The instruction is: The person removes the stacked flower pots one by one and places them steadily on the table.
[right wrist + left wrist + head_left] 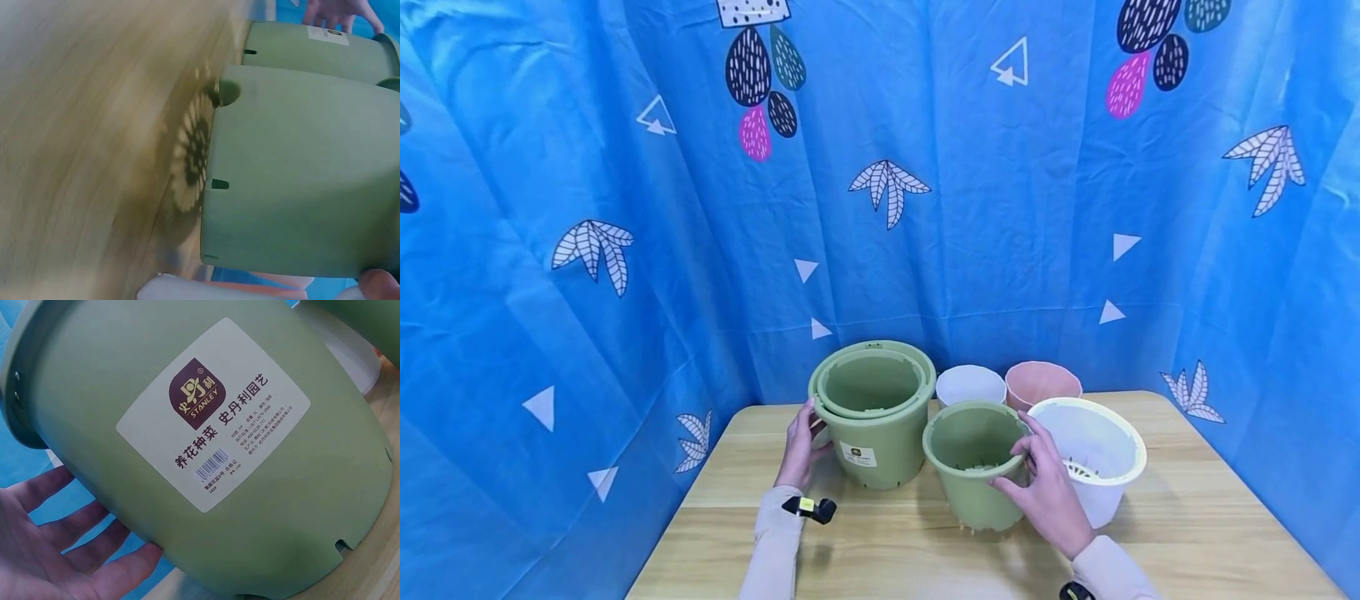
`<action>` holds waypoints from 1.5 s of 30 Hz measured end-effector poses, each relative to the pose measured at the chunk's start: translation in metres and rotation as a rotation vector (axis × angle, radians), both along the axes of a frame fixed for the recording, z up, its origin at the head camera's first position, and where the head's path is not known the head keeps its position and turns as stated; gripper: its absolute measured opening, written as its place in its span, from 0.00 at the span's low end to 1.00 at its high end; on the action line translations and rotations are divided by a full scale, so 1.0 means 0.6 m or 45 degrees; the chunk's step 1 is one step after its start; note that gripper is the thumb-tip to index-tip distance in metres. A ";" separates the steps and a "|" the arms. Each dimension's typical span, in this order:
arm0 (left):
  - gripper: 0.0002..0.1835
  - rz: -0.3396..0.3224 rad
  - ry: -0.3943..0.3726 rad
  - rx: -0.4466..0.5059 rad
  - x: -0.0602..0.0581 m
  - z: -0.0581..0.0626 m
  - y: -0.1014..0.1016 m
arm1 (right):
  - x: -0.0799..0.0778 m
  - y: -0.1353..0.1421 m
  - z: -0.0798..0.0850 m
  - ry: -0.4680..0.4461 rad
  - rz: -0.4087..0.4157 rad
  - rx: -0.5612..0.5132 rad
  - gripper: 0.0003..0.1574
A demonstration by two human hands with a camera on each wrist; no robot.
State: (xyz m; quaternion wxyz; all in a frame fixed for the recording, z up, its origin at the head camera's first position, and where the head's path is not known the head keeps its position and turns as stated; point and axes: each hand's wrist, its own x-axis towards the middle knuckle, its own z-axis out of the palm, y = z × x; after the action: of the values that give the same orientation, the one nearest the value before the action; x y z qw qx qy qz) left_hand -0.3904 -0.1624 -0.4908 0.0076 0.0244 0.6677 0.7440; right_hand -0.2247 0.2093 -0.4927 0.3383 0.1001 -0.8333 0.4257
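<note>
Two green flowerpots stand nested on the table: a large outer pot with a white label and a smaller inner pot. My left hand rests its spread fingers against the outer pot's left side. A separate medium green pot is held at its right rim by my right hand, thumb outside and fingers over the edge. In the right wrist view this green pot hangs just above the tabletop, its slotted shadow beneath it; only a fingertip of the right hand shows there.
A white pot stands right of my right hand. Behind the held pot are a smaller white pot and a pink pot. The wooden table backs onto a blue patterned curtain.
</note>
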 end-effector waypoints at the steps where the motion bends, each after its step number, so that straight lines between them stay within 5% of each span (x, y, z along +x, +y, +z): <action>1: 0.39 0.000 0.002 0.002 0.000 0.000 0.000 | -0.001 0.000 -0.002 0.023 0.003 0.010 0.32; 11: 0.38 0.001 -0.005 0.012 0.002 0.000 0.000 | -0.007 -0.003 -0.017 0.174 -0.073 0.299 0.35; 21: 0.39 0.003 -0.005 0.010 -0.002 -0.003 0.000 | -0.008 -0.011 -0.028 0.171 -0.150 0.518 0.28; 35: 0.39 0.022 -0.009 0.006 0.000 -0.002 -0.002 | -0.007 -0.017 -0.033 0.190 -0.155 0.565 0.35; 45: 0.39 0.034 -0.014 -0.001 -0.004 0.001 -0.001 | 0.015 -0.020 0.013 0.090 -0.137 0.566 0.47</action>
State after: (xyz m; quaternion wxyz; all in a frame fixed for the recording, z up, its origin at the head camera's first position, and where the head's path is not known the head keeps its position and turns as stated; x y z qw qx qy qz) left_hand -0.3927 -0.1631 -0.4903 0.0012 0.0113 0.6683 0.7438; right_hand -0.2156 0.1975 -0.4852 0.3590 0.1423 -0.8984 0.2093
